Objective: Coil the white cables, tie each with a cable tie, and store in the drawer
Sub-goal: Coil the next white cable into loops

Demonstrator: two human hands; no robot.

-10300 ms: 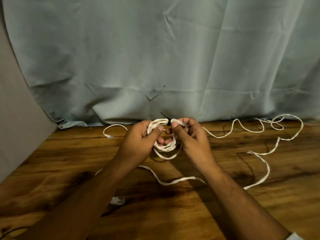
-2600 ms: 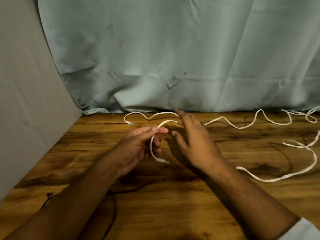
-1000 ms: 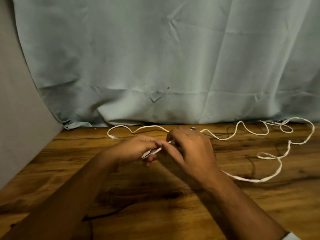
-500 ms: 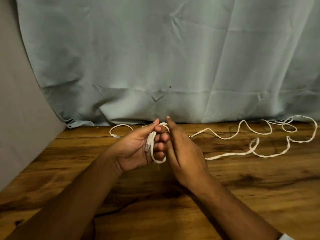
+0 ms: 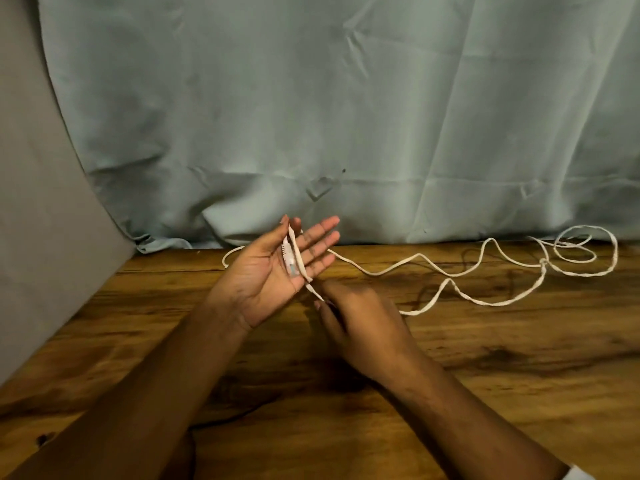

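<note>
Head view:

1. The left hand [image 5: 266, 271] is raised palm-up, fingers straight and spread. The plug [image 5: 289, 261] of the white cable [image 5: 488, 304] lies along the base of its fingers, and one strand crosses them from the thumb side.
2. The right hand [image 5: 360, 320] sits just below the left fingertips, knuckles up, fingertips pinching the same strand.
3. Beyond the right hand, the cable trails loose over the wooden table [image 5: 485, 393], ending in loops well to its right.
4. A grey-blue cloth [image 5: 346, 116] hangs behind both hands.
</note>
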